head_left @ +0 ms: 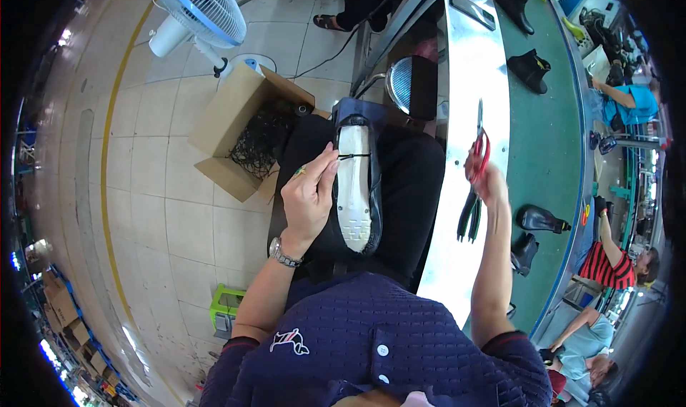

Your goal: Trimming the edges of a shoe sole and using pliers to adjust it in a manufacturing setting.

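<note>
On my lap lies a black shoe (376,228) with its pale underside (354,192) turned up. A thin black cord (354,155) crosses that underside, and the fingers of my left hand (309,196) pinch at its left end. My right hand (491,184) is over the metal ledge, closed round the red handles of a pair of scissors (484,146), whose blades point away from me. Just below that hand are dark green-and-black strips (469,219); whether the hand touches them, I cannot tell.
An open cardboard box (229,132) of tangled black cords stands left of my knees, near a fan (200,10). The metal ledge (457,71) holds a phone (471,10). Several black boots (529,71) sit on the green belt (539,132) at right; people work beyond it.
</note>
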{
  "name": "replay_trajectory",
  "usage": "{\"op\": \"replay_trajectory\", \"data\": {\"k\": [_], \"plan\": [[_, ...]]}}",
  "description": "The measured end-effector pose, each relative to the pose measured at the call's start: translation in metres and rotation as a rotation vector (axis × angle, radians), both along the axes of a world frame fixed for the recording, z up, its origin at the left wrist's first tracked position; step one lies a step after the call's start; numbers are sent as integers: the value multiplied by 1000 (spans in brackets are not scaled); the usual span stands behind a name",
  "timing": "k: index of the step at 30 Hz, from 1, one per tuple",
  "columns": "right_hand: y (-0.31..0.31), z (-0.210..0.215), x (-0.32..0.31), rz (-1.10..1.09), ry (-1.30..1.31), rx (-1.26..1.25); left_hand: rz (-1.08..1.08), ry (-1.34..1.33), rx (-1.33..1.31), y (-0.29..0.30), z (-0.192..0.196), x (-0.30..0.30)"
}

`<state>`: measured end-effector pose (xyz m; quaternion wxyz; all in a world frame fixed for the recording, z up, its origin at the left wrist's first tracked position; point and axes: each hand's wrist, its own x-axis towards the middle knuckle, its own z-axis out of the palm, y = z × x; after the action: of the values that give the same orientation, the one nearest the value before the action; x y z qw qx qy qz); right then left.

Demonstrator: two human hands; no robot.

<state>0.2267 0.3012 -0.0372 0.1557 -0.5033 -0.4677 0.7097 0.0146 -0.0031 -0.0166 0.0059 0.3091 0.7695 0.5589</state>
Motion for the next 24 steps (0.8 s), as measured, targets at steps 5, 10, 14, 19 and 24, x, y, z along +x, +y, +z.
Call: {"op": "replay_trajectory", "data": {"k": [5, 10, 14, 19, 24], "plan": [[-140, 77, 6, 297, 205, -204, -52, 74, -17, 3, 2, -10], [-192, 104, -5, 611, 85, -518, -77, 127, -29, 6, 1, -11], [-200, 103, -28, 561, 78, -508, -60, 94, -38, 3, -1, -8], [-204, 96, -42, 622, -126, -254, -54, 191, -13, 3, 0, -5], [-215, 89, -39, 547, -147, -197, -38, 321, -41, 3, 7, -5]]}}
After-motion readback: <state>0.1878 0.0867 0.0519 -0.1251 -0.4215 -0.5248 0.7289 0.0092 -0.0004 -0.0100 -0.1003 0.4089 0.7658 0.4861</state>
